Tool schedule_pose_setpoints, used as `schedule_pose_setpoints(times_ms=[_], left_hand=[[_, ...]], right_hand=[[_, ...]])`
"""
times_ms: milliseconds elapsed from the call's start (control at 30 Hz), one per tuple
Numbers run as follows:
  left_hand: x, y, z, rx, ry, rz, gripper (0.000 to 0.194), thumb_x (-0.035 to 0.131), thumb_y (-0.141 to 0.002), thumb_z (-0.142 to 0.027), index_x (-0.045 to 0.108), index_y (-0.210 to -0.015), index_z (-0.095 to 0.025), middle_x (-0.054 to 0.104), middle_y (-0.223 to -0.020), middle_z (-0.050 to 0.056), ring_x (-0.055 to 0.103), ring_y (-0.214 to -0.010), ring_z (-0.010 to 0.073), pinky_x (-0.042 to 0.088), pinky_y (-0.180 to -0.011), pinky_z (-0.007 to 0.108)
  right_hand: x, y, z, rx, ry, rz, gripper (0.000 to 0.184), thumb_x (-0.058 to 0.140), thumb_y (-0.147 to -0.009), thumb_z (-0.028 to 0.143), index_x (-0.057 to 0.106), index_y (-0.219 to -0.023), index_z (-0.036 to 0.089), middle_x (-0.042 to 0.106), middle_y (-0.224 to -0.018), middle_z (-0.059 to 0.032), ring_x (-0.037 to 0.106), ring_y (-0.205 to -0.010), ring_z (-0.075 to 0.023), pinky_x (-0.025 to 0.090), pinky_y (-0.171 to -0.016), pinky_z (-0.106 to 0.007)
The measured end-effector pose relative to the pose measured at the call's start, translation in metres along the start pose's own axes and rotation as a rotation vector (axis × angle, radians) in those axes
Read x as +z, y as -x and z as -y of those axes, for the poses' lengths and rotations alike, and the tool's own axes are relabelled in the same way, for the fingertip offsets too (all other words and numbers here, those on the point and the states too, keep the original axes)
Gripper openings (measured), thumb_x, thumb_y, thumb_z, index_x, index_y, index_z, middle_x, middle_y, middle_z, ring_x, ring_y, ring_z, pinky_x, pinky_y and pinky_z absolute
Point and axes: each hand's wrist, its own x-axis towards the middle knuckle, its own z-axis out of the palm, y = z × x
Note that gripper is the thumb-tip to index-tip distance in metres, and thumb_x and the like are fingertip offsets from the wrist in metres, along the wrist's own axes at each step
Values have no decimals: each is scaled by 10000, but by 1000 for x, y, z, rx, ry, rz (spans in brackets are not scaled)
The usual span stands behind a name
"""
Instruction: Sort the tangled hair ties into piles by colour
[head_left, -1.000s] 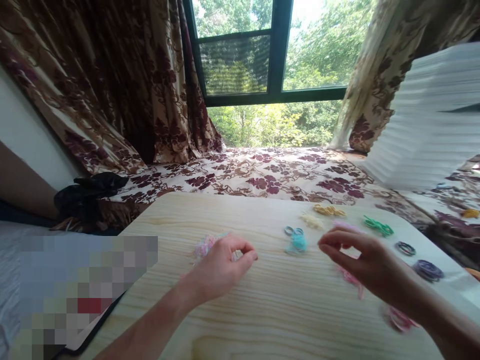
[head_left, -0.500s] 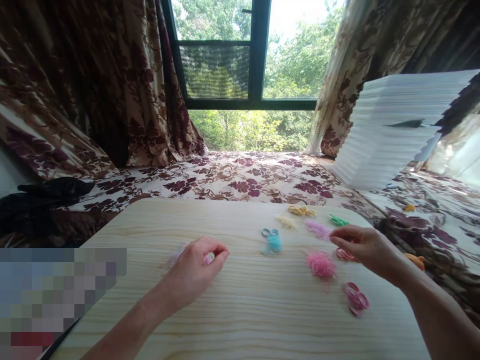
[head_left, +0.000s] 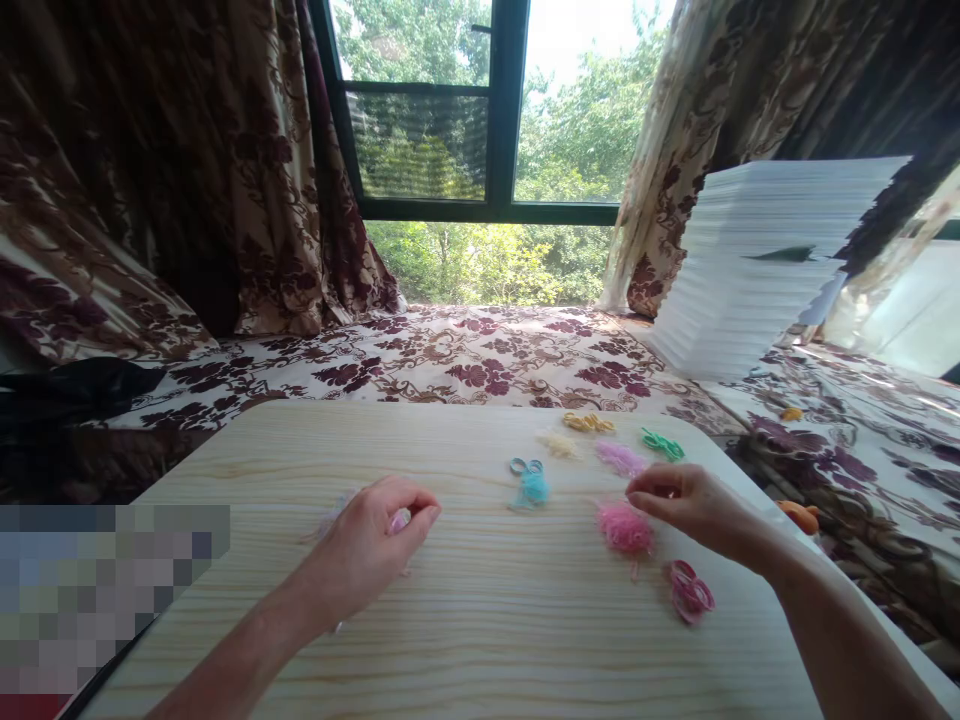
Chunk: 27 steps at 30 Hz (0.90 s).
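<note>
My left hand [head_left: 382, 535] rests low over the board's left half, thumb and fingers curled together. A small pink-and-white thing [head_left: 400, 520] shows in the gap by the thumb; whether it is gripped is unclear. Pale strands [head_left: 330, 518] stick out behind the wrist. My right hand [head_left: 679, 505] is pinched above the right side, its fingertips close to a tangle of bright pink elastic bands [head_left: 625, 527]; anything between them is too small to make out. Around it lie lilac bands [head_left: 621, 458], green bands [head_left: 663, 444] and dark pink loops [head_left: 690, 592].
The wooden board [head_left: 465, 630] also bears turquoise bands [head_left: 533, 484], cream bands [head_left: 561, 446] and mustard bands [head_left: 589, 423]. A tall paper stack [head_left: 757, 270] stands behind at right. An orange object [head_left: 799, 516] lies beside the board. Black fabric [head_left: 82, 388] lies at left.
The view has turned slightly right. My right hand has moved left across the board, toward the bright pink tangle, and covers the red loops seen before. My left hand stays nearly in place.
</note>
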Motion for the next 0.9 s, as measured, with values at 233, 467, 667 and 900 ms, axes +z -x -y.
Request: schedule_pose_setpoints(times_ms=[233, 467, 667, 900], left_hand=[[-1, 1, -4, -30, 3, -6, 306, 475, -836, -387, 707, -821, -188, 661, -845, 46, 612, -655, 156, 473, -424, 177], [-1, 2, -5, -52, 61, -13, 294, 495, -813, -397, 710, -814, -195, 675, -830, 42, 613, -602, 158, 425, -348, 180], [-14, -5, 6, 36, -55, -131, 269, 506, -835, -367, 714, -817, -197, 707, -863, 31, 652, -845, 195, 521, -747, 264], [-28, -14, 18, 82, -217, -279, 192, 532, -829, -224, 713, -797, -170, 722, -838, 38, 630, -850, 184, 456, -828, 294]], right_hand=[[-2, 4, 11, -35, -11, 33, 249, 547, -709, 345, 740, -664, 194, 699, -692, -34, 597, -643, -174, 436, -569, -260], [-4, 6, 17, -53, -25, 42, 239, 541, -708, 307, 761, -698, 213, 754, -801, -42, 672, -724, -198, 498, -646, -275], [-11, 7, 25, -37, -3, -83, 292, 514, -733, 351, 760, -779, 200, 759, -840, -68, 670, -765, -232, 506, -713, -335], [27, 6, 62, -296, -118, -144, 281, 535, -783, 422, 736, -765, 226, 733, -768, -61, 620, -634, -196, 484, -543, -289]])
